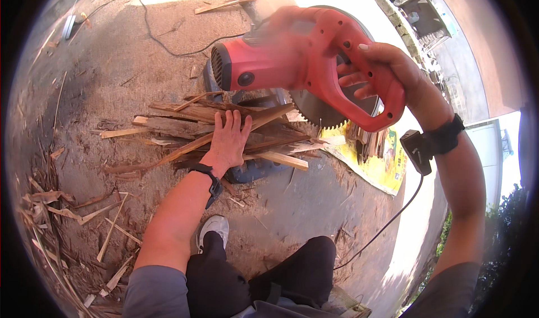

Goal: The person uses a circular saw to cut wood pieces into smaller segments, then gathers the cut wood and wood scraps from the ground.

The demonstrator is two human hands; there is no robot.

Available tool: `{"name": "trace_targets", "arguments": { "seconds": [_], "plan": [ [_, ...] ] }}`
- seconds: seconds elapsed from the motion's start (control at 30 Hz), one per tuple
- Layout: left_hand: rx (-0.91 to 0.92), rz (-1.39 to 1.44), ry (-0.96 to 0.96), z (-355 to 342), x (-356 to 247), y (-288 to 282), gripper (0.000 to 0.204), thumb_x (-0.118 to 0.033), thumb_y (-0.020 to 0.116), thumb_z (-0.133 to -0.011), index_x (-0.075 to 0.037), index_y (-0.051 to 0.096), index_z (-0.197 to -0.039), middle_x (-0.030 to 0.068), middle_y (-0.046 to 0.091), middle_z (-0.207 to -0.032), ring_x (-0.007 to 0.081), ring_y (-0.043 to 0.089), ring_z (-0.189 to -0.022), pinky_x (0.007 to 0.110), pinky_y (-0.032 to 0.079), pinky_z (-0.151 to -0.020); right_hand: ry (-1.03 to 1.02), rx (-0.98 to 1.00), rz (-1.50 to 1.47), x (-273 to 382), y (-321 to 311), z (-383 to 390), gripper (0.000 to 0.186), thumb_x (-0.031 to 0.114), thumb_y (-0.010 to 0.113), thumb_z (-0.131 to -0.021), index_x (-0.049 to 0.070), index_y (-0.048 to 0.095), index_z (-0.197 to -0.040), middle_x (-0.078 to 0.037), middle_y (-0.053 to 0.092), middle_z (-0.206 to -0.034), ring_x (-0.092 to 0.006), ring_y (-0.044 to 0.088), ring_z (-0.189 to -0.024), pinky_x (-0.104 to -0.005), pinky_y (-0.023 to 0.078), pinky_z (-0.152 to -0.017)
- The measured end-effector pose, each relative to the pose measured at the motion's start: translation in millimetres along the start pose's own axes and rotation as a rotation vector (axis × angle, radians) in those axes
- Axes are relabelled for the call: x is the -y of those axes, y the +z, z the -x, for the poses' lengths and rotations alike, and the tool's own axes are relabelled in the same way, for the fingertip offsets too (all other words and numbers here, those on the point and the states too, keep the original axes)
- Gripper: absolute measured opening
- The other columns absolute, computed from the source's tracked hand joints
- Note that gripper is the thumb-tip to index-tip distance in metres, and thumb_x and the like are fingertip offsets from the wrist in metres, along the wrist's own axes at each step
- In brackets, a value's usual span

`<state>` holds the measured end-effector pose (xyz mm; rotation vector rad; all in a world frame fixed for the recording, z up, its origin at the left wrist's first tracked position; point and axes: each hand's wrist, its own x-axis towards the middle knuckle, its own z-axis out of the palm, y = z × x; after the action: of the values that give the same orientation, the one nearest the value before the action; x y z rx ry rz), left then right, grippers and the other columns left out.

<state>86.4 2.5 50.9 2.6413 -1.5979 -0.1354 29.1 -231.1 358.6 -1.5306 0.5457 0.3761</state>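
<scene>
My right hand (393,74) is wrapped round the loop handle of a red chop saw (269,68), its fingers showing through the handle's opening. The saw head is raised, and its round toothed blade (320,110) stands just right of a loose pile of split wood strips (185,121). My left hand (227,141) lies flat on the pile with its fingers spread, pressing on the strips rather than gripping them. Under the wood, parts of the saw's dark base (247,174) show; the rest of it is hidden.
Short wood pieces (368,144) lie on a yellow printed sack (387,175) right of the blade. Scraps and splinters (50,206) litter the ground at the left. A black cord (149,29) runs from the saw toward a white power strip (68,26) at the far left.
</scene>
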Motion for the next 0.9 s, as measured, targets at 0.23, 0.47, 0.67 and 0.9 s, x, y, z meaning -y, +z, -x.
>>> {"name": "trace_targets", "arguments": {
  "seconds": [0.23,0.47,0.67,0.9],
  "plan": [
    [-0.012,0.021,0.013,-3.0,-3.3,7.4,0.101,-0.037,0.078,-0.056,-0.003,0.036,-0.142,0.0293,0.034,-0.141,0.0441,0.03,-0.134,0.061,0.018,-0.111,-0.006,-0.05,0.069,5.4,-10.1,-14.1,0.046,0.025,0.058,-0.09,-0.006,0.052,-0.123,-0.018,0.065,-0.103,-0.0247,0.068,-0.085,-0.0293,0.06,-0.061],
    [0.007,-0.014,0.024,-2.7,-1.8,2.3,0.107,-0.039,0.08,-0.058,-0.003,0.029,-0.144,0.027,0.037,-0.139,0.0421,0.033,-0.131,0.062,0.022,-0.108,-0.015,-0.01,0.141,9.8,-12.6,-13.5,0.041,0.021,0.06,-0.088,-0.004,0.052,-0.12,-0.014,0.065,-0.093,-0.0147,0.063,-0.068,-0.0262,0.057,-0.055],
    [0.048,-0.025,0.015,-3.3,-0.8,1.6,0.108,-0.041,0.081,-0.058,-0.004,0.028,-0.144,0.0266,0.036,-0.14,0.0418,0.031,-0.133,0.061,0.021,-0.108,-0.087,-0.066,0.092,5.3,1.7,-13.8,0.039,0.021,0.06,-0.089,-0.002,0.052,-0.119,-0.014,0.065,-0.093,-0.0137,0.063,-0.068,-0.025,0.057,-0.054],
    [0.035,-0.037,0.01,-8.3,-3.3,7.4,0.109,-0.041,0.082,-0.056,-0.003,0.03,-0.144,0.0289,0.034,-0.141,0.0433,0.029,-0.134,0.061,0.019,-0.11,-0.053,-0.137,0.156,11.9,-0.3,-9.1,0.037,0.021,0.057,-0.087,-0.007,0.056,-0.111,-0.013,0.063,-0.083,-0.0164,0.06,-0.06,-0.0274,0.051,-0.051]
  ]
}}
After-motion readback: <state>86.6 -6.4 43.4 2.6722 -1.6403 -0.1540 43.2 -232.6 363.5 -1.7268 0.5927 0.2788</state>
